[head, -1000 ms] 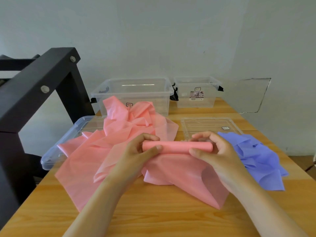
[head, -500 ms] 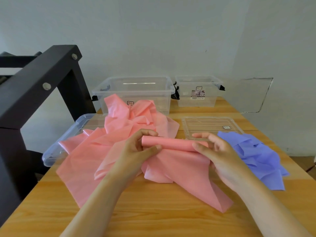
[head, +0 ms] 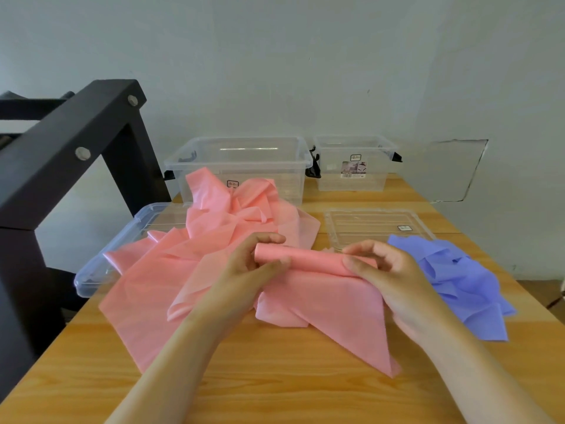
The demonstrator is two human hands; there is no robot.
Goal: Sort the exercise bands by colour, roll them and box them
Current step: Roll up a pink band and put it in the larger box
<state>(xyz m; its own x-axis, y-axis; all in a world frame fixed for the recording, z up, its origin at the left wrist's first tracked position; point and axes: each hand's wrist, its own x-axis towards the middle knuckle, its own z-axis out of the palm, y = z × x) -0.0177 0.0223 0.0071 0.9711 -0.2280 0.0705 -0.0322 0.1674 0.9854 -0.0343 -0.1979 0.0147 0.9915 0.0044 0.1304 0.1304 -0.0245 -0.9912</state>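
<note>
Pink exercise band (head: 308, 259): thin, limp, probably slick and springy. Partly rolled, pinched at both roll ends by left hand (head: 241, 270) and right hand (head: 393, 278). Best gripped there, snugly.

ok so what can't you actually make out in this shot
Head view only:
- Right end of the roll: behind the right hand.
- Number of pink bands: the heap folds over itself.
- Number of purple bands: crumpled heap, layers overlap.
- Left lid: partly under the pink bands.
- Label on the small box: print too small to read.
</note>
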